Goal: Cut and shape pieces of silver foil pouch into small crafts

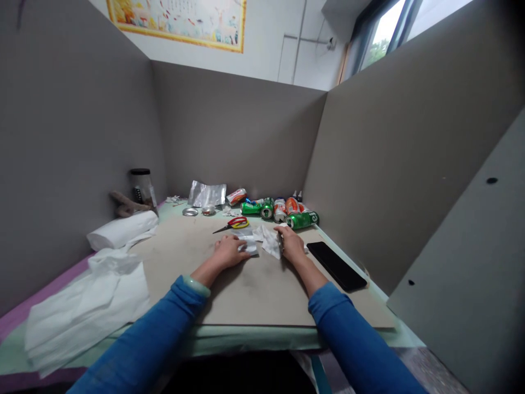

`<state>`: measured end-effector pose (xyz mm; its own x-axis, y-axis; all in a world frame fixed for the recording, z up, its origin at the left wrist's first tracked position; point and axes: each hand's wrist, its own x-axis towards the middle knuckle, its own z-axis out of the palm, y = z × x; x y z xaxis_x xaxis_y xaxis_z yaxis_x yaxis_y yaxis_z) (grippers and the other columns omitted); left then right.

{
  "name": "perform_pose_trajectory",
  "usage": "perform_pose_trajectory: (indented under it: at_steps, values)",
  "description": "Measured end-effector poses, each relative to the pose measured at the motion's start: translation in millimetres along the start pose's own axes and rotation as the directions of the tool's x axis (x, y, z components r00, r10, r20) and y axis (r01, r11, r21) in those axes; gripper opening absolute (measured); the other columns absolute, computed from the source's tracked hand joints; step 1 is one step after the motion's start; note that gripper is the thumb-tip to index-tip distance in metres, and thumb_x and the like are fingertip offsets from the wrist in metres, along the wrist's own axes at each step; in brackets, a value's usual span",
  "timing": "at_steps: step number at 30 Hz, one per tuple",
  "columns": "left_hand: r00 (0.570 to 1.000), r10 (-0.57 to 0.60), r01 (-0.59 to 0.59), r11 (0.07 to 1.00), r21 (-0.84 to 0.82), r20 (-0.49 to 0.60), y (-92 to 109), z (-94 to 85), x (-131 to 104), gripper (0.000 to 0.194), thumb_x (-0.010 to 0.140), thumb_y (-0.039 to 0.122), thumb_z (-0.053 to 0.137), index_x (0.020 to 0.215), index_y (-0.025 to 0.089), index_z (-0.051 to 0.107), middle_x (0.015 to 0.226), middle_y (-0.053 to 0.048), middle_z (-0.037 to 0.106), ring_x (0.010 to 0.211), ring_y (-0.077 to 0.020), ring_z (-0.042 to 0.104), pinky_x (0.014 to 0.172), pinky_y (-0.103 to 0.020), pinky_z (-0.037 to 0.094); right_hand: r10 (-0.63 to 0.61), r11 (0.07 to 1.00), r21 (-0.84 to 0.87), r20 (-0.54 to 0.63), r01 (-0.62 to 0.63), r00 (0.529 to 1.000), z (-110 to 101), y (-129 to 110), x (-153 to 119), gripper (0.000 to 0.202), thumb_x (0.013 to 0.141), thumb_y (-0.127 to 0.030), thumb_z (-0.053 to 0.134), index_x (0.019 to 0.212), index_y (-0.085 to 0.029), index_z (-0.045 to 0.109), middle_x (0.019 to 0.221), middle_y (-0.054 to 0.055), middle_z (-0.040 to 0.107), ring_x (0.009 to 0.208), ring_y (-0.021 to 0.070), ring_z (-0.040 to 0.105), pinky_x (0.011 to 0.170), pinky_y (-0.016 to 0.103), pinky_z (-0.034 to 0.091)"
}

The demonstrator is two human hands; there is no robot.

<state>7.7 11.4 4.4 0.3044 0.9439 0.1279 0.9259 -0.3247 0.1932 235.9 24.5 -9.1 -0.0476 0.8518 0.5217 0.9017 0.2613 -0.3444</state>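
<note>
My left hand [229,251] lies flat with its fingers apart, and its fingertips touch a small silvery sheet [249,247] on the brown board [254,295]. To the right, my right hand [291,244] is closed round a small dark, metallic-looking object [281,243], mostly hidden by the fingers. Crumpled white tissue [269,239] lies between the hands, against the right fingertips. Scissors [235,224] with red and yellow handles rest just beyond my left hand.
Drink cans [301,220] and a silver sheet [207,194] sit along the back. A black phone [336,266] lies at right. At left are a white roll [123,230], white cloth [90,306] and a black-lidded jar [142,186]. Grey panels enclose three sides.
</note>
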Motion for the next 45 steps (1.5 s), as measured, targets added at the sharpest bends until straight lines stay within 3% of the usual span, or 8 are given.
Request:
perform_pose_trajectory:
  at_steps: [6, 10, 16, 19, 23, 28, 38, 45]
  values:
    - [0.998, 0.041, -0.041, 0.999, -0.017, -0.039, -4.2, 0.1, -2.8, 0.037, 0.079, 0.051, 0.054, 0.106, 0.029, 0.066, 0.111, -0.007, 0.059, 0.105, -0.0282, 0.052, 0.086, -0.035, 0.041, 0.074, 0.945, -0.327, 0.158, -0.019, 0.985, -6.3, 0.0, 1.2, 0.036, 0.083, -0.014, 0.042, 0.111, -0.027, 0.062, 0.106, 0.008, 0.061, 0.093, 0.021, 0.053, 0.069, 0.028, 0.035]
    - [0.998, 0.033, -0.035, 0.999, -0.039, -0.045, -7.1, 1.1, -2.1, 0.036, 0.075, 0.049, 0.059, 0.102, 0.025, 0.066, 0.111, -0.006, 0.058, 0.102, -0.026, 0.054, 0.082, -0.03, 0.042, 0.056, 0.93, -0.365, 0.001, -0.051, 0.998, -10.5, -13.3, 8.3, 0.034, 0.084, -0.016, 0.043, 0.11, -0.023, 0.063, 0.108, 0.012, 0.059, 0.099, 0.0248, 0.048, 0.075, 0.032, 0.034]
    - [0.999, 0.033, -0.035, 0.998, -0.056, -0.032, -11.5, -1.2, -0.6, 0.04, 0.071, 0.05, 0.063, 0.102, 0.025, 0.066, 0.108, -0.004, 0.059, 0.101, -0.0248, 0.054, 0.084, -0.029, 0.042, -0.032, 0.959, -0.272, 0.157, 0.074, 0.987, 6.5, -34.0, 18.1, 0.034, 0.086, -0.036, 0.048, 0.112, -0.019, 0.061, 0.101, 0.014, 0.063, 0.096, 0.0264, 0.051, 0.077, 0.033, 0.035]
    - [0.998, 0.046, -0.048, 0.997, -0.064, -0.037, -14.7, -1.1, 0.8, 0.039, 0.07, 0.05, 0.064, 0.1, 0.025, 0.067, 0.106, -0.003, 0.06, 0.1, -0.0249, 0.054, 0.083, -0.029, 0.043, -0.077, 0.963, -0.234, 0.226, 0.131, 0.971, 12.4, -32.3, 16.0, 0.024, 0.083, -0.028, 0.051, 0.1, -0.018, 0.066, 0.096, 0.013, 0.064, 0.094, 0.0253, 0.053, 0.078, 0.032, 0.035]
    - [0.996, 0.079, -0.081, 0.995, -0.062, -0.046, -19.0, 1.9, 5.0, 0.044, 0.069, 0.052, 0.064, 0.103, 0.024, 0.066, 0.107, -0.005, 0.06, 0.101, -0.0268, 0.054, 0.086, -0.032, 0.041, -0.207, 0.978, -0.032, 0.041, 0.208, 0.977, 9.6, -34.0, 12.6, 0.021, 0.083, -0.018, 0.048, 0.096, -0.017, 0.065, 0.097, 0.01, 0.063, 0.095, 0.0213, 0.053, 0.083, 0.03, 0.036]
    - [0.996, 0.082, -0.085, 0.994, -0.066, -0.047, -20.2, 4.6, 6.1, 0.048, 0.068, 0.052, 0.064, 0.102, 0.018, 0.065, 0.102, -0.009, 0.062, 0.097, -0.0294, 0.054, 0.084, -0.035, 0.043, -0.462, 0.867, 0.214, 0.007, 0.45, 0.887, 21.1, -51.6, 9.5, 0.025, 0.076, -0.009, 0.052, 0.094, -0.018, 0.067, 0.095, 0.007, 0.061, 0.088, 0.0173, 0.054, 0.078, 0.027, 0.041]
    - [0.969, 0.247, -0.23, 0.86, -0.455, -0.023, -39.9, -5.2, 15.5, 0.047, 0.085, 0.049, 0.041, 0.107, 0.015, 0.064, 0.102, -0.007, 0.067, 0.09, -0.0228, 0.06, 0.082, -0.03, 0.044, -0.473, 0.877, 0.215, 0.228, 0.43, 0.851, 41.6, -53.6, 4.8, 0.033, 0.075, -0.005, 0.051, 0.098, -0.021, 0.07, 0.093, 0.005, 0.06, 0.088, 0.0167, 0.053, 0.079, 0.026, 0.041]
    - [0.955, 0.284, -0.225, 0.884, -0.41, 0.089, -53.6, -6.0, 14.7, 0.061, 0.07, 0.034, 0.064, 0.128, 0.018, 0.052, 0.128, -0.007, 0.055, 0.114, -0.0282, 0.05, 0.098, -0.035, 0.037, -0.545, 0.836, 0.219, 0.228, 0.503, 0.807, 41.1, -52.7, 4.3, 0.036, 0.076, -0.004, 0.051, 0.103, -0.02, 0.069, 0.093, 0.007, 0.058, 0.088, 0.018, 0.05, 0.079, 0.029, 0.04]
